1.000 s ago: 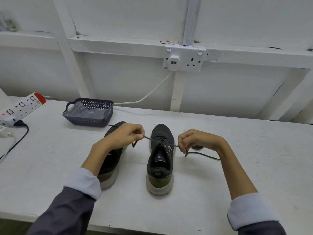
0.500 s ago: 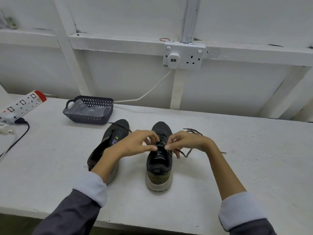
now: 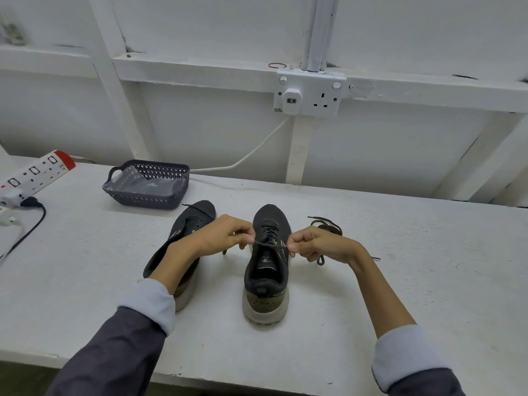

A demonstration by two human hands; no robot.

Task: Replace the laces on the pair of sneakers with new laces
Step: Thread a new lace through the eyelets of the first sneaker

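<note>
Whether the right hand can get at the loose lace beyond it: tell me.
Probably yes: the loose lace lies on the table just beyond the right hand, nothing between them, though its fingers pinch the taut lace over the sneaker.

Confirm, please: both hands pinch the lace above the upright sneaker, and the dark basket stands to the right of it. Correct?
Not quite: the head view shows the dark basket to the left of the upright sneaker, farther back. The left hand and the right hand do pinch the lace above it.
</note>
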